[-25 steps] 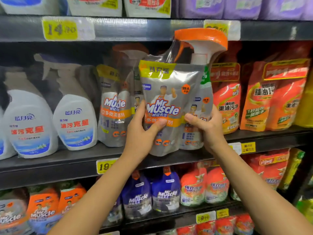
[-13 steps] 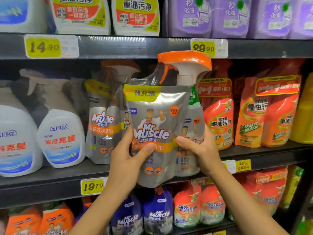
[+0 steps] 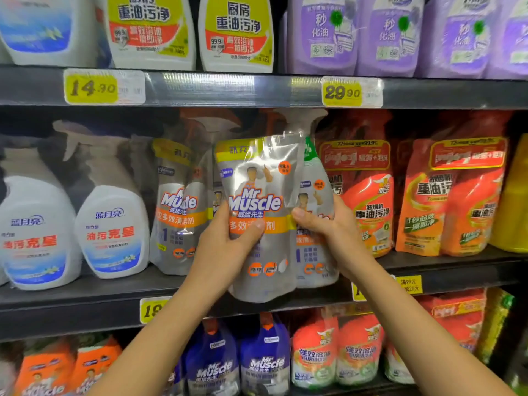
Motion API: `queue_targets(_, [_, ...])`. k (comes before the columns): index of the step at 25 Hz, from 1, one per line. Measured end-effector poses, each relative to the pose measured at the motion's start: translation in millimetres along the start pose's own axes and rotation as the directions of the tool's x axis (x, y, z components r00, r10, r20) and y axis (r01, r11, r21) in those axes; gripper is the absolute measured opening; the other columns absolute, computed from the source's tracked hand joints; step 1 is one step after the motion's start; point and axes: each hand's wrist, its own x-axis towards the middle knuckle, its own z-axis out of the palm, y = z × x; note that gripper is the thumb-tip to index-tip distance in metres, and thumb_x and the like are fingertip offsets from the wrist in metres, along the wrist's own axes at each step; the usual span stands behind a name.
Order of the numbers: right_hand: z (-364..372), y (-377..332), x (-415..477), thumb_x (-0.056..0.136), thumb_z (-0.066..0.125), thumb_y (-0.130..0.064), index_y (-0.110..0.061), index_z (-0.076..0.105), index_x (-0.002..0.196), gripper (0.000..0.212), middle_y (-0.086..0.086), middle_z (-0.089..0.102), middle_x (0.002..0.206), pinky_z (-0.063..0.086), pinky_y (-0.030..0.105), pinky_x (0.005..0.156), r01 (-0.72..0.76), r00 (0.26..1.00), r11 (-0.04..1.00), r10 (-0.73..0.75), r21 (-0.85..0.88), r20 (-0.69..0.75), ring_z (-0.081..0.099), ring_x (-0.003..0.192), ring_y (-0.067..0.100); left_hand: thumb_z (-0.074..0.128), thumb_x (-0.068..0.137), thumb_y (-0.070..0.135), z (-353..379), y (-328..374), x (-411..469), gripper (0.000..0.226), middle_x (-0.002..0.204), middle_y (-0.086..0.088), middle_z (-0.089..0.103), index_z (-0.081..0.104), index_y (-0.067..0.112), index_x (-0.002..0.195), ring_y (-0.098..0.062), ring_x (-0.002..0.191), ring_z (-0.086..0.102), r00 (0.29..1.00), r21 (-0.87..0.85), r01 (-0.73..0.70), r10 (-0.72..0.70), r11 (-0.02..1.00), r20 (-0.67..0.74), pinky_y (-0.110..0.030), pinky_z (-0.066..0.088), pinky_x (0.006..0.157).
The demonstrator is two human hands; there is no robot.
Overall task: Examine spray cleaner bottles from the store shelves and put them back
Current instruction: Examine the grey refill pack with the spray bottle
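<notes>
Holding a Mr Muscle pack at frame centre.
Thumbs forward, left hand and right hand are pinching it.

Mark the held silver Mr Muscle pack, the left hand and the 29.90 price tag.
silver Mr Muscle pack (image 3: 257, 172): head view, upper front of the pouch.
left hand (image 3: 225, 247): head view, middle of the hand.
29.90 price tag (image 3: 342, 92): head view, yellow part with the digits.
</notes>
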Motion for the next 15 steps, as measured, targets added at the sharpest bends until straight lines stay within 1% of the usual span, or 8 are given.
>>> queue_targets(3, [2,8,16,0.065,0.08,-0.039,-0.021,0.058,0.103,0.048,0.001,0.072,0.099,0.058,0.035,0.076,0.047,0.992,0.976,-0.07,-0.212,-0.102,0.07,0.089,0.015,0.092,0.054,0.029,11,-5,14,0.068,0.101,0.018,0.065,0.052,0.035,0.108,0.003,0.091,0.064,0.994,0.058,-0.01,0.016,0.998,-0.111,-0.022,0.052,0.08])
queue_targets(5, [2,15,20,0.067,0.081,-0.043,-0.026,0.057,0.1,0.045,-0.001,0.065,0.101,0.053,0.032,0.081,0.098,0.979,0.899,-0.165,-0.427,-0.123,0.063,0.094,0.013,0.091,0.054,0.019,15,-14,20,0.066,0.1,0.015,0.062,0.047,0.034,0.101,-0.006,0.092,0.064,0.979,0.105,-0.025,0.045,0.994,-0.197,-0.03,0.052,0.083])
queue_targets(7, [-1,24,19,0.07,0.08,-0.044,-0.023,0.058,0.107,0.048,0.0,0.058,0.104,0.046,0.028,0.085,0.149,0.969,0.789,-0.236,-0.597,-0.071,0.053,0.098,0.01,0.09,0.056,0.017,16,-25,21,0.067,0.103,0.008,0.063,0.046,0.031,0.104,-0.012,0.094,0.064,0.97,0.136,-0.046,0.077,0.99,-0.232,-0.032,0.052,0.084])
queue_targets(9, [-13,26,16,0.074,0.074,-0.05,-0.018,0.057,0.117,0.056,0.0,0.052,0.108,0.041,0.02,0.087,0.207,0.942,0.716,-0.33,-0.666,-0.063,0.048,0.102,0.011,0.089,0.059,0.018,17,-34,20,0.064,0.103,0.011,0.063,0.046,0.035,0.103,-0.003,0.093,0.063,0.967,0.09,-0.038,0.06,0.995,-0.249,-0.023,0.051,0.08])
queue_targets(10, [-25,25,15,0.076,0.07,-0.053,-0.017,0.055,0.12,0.059,0.0,0.049,0.111,0.04,0.018,0.088,0.217,0.91,0.705,-0.397,-0.675,-0.121,0.047,0.104,0.013,0.088,0.059,0.019,17,-36,20,0.063,0.103,0.015,0.062,0.046,0.038,0.101,0.003,0.093,0.061,0.967,0.08,-0.037,0.056,0.996,-0.25,-0.016,0.048,0.077])
queue_targets(11, [-41,24,15,0.078,0.069,-0.054,-0.017,0.052,0.124,0.061,0.0,0.046,0.115,0.04,0.021,0.092,0.201,0.867,0.7,-0.453,-0.685,-0.209,0.047,0.107,0.015,0.088,0.06,0.021,16,-37,20,0.064,0.104,0.018,0.061,0.045,0.04,0.102,0.006,0.093,0.059,0.967,0.085,-0.038,0.058,0.996,-0.248,-0.011,0.046,0.074])
queue_targets(13, [-74,22,17,0.075,0.074,-0.053,-0.014,0.043,0.133,0.076,0.005,0.04,0.128,0.039,0.039,0.103,0.072,0.813,0.709,-0.449,-0.701,-0.371,0.041,0.122,0.022,0.087,0.062,0.022,18,-40,20,0.073,0.11,0.017,0.059,0.039,0.041,0.115,0.004,0.098,0.058,0.968,0.099,-0.05,0.073,0.994,-0.241,-0.006,0.044,0.077])
queue_targets(15, [-93,27,17,0.067,0.076,-0.056,-0.013,0.031,0.144,0.099,0.011,0.034,0.143,0.03,0.051,0.111,-0.1,0.839,0.673,-0.339,-0.733,-0.426,0.03,0.134,0.027,0.086,0.065,0.022,21,-42,18,0.088,0.121,0.012,0.056,0.03,0.035,0.133,-0.003,0.106,0.057,0.968,0.129,-0.073,0.102,0.989,-0.231,-0.013,0.043,0.089])
